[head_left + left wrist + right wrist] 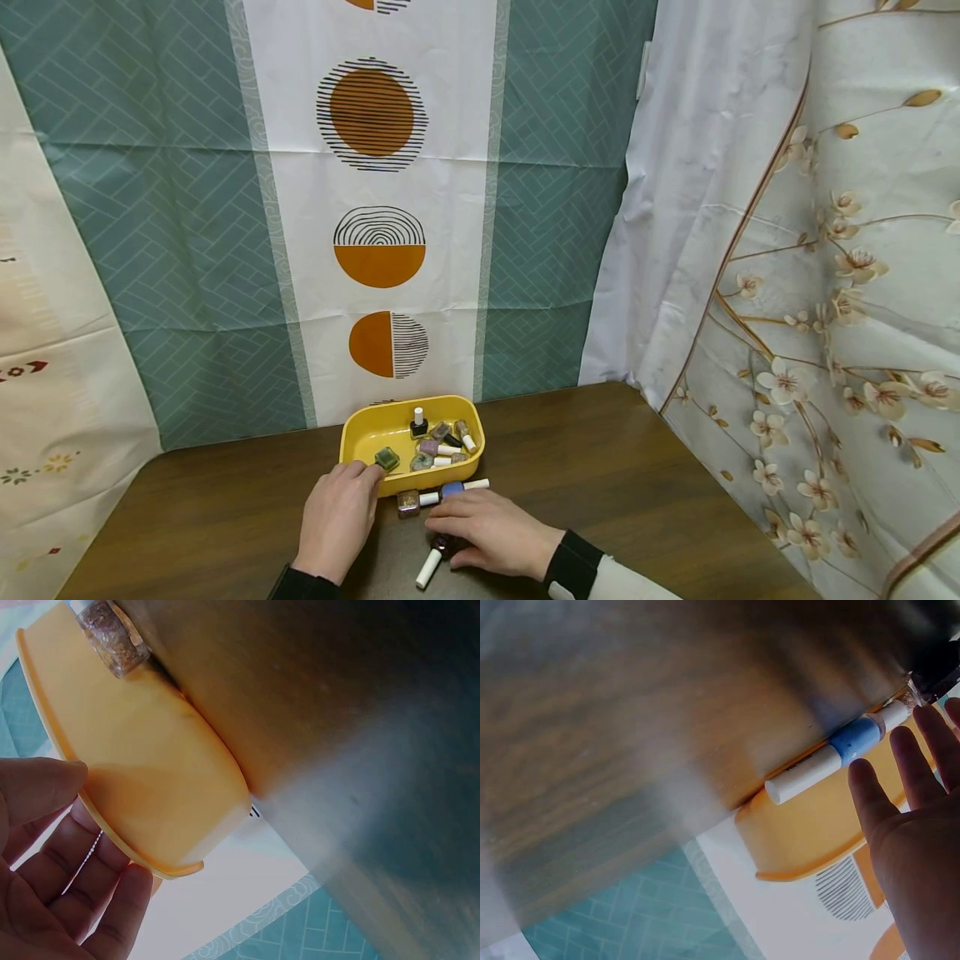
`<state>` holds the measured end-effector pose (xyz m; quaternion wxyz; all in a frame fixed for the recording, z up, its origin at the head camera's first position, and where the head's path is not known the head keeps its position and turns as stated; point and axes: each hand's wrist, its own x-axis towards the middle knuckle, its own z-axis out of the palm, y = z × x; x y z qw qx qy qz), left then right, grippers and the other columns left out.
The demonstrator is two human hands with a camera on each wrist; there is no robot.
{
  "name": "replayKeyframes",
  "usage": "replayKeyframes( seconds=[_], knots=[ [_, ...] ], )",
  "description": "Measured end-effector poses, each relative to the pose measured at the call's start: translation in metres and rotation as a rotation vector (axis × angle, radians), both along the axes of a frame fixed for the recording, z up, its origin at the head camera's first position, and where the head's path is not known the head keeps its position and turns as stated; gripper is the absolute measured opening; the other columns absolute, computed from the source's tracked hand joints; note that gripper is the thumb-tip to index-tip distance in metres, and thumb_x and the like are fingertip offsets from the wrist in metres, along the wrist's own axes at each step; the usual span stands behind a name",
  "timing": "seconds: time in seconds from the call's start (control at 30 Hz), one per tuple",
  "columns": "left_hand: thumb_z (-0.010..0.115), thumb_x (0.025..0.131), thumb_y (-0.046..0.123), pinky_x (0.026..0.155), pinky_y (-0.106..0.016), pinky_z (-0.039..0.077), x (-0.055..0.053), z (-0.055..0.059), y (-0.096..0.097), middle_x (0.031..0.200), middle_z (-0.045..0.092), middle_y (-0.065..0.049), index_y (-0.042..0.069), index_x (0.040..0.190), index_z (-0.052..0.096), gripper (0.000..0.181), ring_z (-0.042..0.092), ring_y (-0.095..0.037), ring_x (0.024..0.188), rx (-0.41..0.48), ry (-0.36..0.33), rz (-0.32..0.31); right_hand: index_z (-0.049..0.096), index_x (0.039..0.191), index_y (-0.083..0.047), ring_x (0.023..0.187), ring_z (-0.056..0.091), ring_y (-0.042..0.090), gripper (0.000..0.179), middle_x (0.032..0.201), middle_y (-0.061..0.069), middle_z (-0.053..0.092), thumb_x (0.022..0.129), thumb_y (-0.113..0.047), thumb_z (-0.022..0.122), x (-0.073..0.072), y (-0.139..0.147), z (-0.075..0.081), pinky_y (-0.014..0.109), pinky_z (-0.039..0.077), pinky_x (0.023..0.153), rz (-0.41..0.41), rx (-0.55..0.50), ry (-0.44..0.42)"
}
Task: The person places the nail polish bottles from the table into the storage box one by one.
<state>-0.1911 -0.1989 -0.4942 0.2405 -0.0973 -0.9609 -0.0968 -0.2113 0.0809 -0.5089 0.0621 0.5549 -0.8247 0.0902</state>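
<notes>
My left hand (pixel 341 517) grips the near left rim of a yellow plastic tray (pixel 472 408); in the left wrist view the thumb lies on one side of the rim, the fingers on the other. A dark nail polish bottle (pixel 444 543) with a white cap is between the thumb and index finger of my right hand (pixel 502 533), its cap pointing toward me. Just beyond that hand, along the tray's front wall, lie a brown glitter nail polish bottle (pixel 408 503) and a blue one (pixel 855 741), both white-capped. The right hand partly covers the blue bottle.
Inside the tray are a green bottle (pixel 387 458), an upright black bottle with a white cap (pixel 418 423), a purple bottle (pixel 429 447) and several more. The brown wooden table (pixel 570 467) meets patterned curtains (pixel 555 333) behind and at both sides.
</notes>
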Motion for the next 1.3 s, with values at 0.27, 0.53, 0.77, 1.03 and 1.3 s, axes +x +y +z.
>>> replayKeyframes(
  seconds=[0.27,0.53,0.77,1.03,1.3],
  knots=[
    [0.09,0.092,0.008,0.077,-0.046,0.057,0.0001,0.0006,-0.0004,0.084,0.067,-0.001,0.012,0.099,0.081,0.012,0.059,-0.023,0.078,-0.003,-0.017,0.003,0.066,0.151,-0.022,0.144,0.054,0.009,0.047,0.151,-0.011,0.064,0.107,-0.036,0.076,-0.0007,-0.0037,-0.0015,0.033,0.044,0.12,0.009,0.029,0.032],
    [0.09,0.092,0.008,0.077,-0.046,0.057,0.0007,0.0009,0.0002,0.084,0.067,-0.001,0.012,0.098,0.081,0.012,0.06,-0.023,0.078,-0.007,-0.01,0.002,0.069,0.148,-0.023,0.141,0.056,0.007,0.043,0.146,-0.012,0.066,0.107,-0.036,0.076,-0.0002,-0.0037,-0.003,0.032,0.046,0.118,-0.002,0.04,0.045],
    [0.091,0.092,0.008,0.078,-0.047,0.058,0.0005,-0.0002,-0.0002,0.085,0.068,-0.001,0.012,0.097,0.08,0.013,0.061,-0.023,0.079,-0.012,-0.002,-0.004,0.071,0.144,-0.024,0.136,0.059,0.007,0.04,0.141,-0.013,0.069,0.106,-0.035,0.078,0.0005,-0.0043,-0.0025,0.029,0.045,0.117,-0.013,0.05,0.075],
    [0.091,0.091,0.007,0.079,-0.047,0.058,0.0005,-0.0003,0.0003,0.086,0.069,-0.002,0.012,0.098,0.081,0.013,0.062,-0.024,0.08,-0.014,0.012,-0.004,0.074,0.14,-0.024,0.132,0.061,0.005,0.037,0.136,-0.014,0.071,0.105,-0.033,0.08,0.0012,-0.0051,-0.002,0.027,0.046,0.115,-0.023,0.048,0.083],
    [0.091,0.091,0.007,0.077,-0.047,0.057,0.0011,-0.0001,0.0002,0.086,0.069,-0.001,0.012,0.097,0.08,0.013,0.061,-0.024,0.079,-0.015,0.014,-0.008,0.075,0.136,-0.025,0.126,0.062,0.003,0.033,0.131,-0.014,0.071,0.104,-0.033,0.081,0.0008,-0.005,-0.0022,0.025,0.047,0.112,-0.024,0.035,0.087]
  ],
)
